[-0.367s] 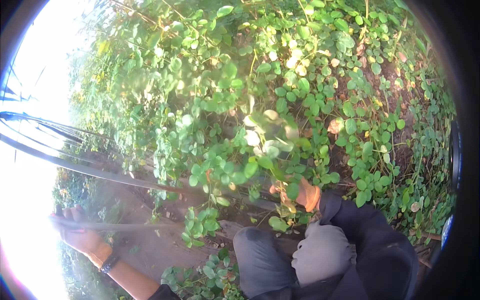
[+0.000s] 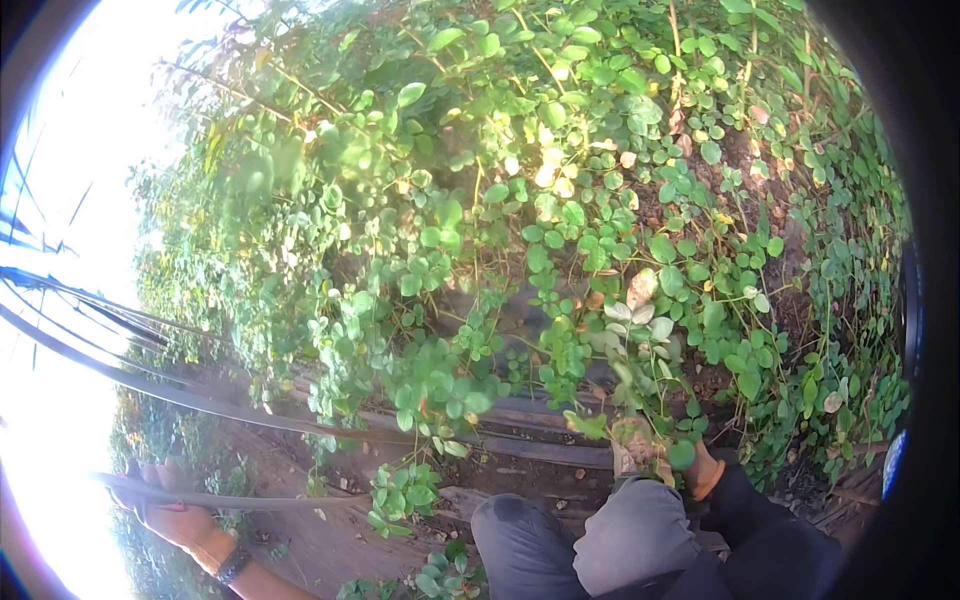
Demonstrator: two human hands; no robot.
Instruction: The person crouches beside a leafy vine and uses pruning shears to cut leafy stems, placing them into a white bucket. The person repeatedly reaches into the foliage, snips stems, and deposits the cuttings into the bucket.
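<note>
At the far left, my left hand (image 2: 170, 508), in a worn glove with a dark wristband behind it, is closed around a long, narrow grey strip (image 2: 275, 502). The strip runs right, low over the soil, to a leafy clump. Beside my right knee is my gloved right hand (image 2: 695, 468), its orange cuff against a dark sleeve. Its fingers are closed on a leafy stem (image 2: 628, 375), with pale leaf undersides standing above it. Leaves partly cover those fingers.
Dense green leafy vines (image 2: 390, 270) fill the far side. Long dark strips (image 2: 230, 410) bend in from the left and run through the foliage. Brown soil (image 2: 320, 550) lies in front, near my bent grey-trousered knees (image 2: 630, 540). Glare washes out the left edge.
My right hand has moved right and towards me, and the pale-leaved stem has come with it. My left hand still grips the strip, now lower in the view.
</note>
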